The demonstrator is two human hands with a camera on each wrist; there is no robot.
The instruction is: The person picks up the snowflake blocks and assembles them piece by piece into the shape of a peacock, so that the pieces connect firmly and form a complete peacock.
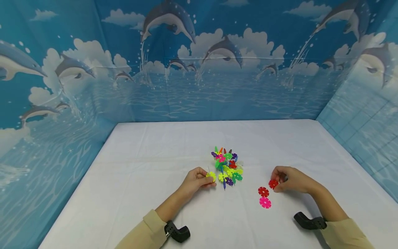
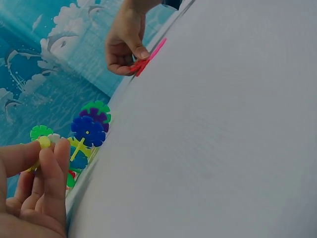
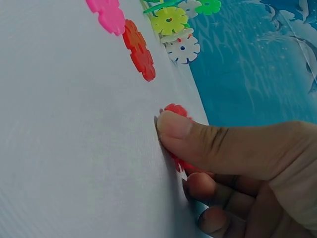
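Between thumb and fingers my left hand (image 1: 196, 180) pinches a yellow snowflake disc (image 1: 211, 176), just left of a pile of colourful snowflake discs (image 1: 230, 169). My right hand (image 1: 293, 180) pinches a red snowflake disc (image 1: 273, 184) close over the table; in the right wrist view the thumb covers much of that disc (image 3: 177, 110). Left of the right hand, another red disc (image 1: 263, 192) lies flat, with a pink disc (image 1: 265, 202) right below it.
A white cloth covers the table (image 1: 140, 155). Behind it and along both sides hangs a blue curtain (image 1: 199, 90) printed with dolphins. Each wrist carries a black camera mount (image 1: 178, 232) near the sleeve cuff.
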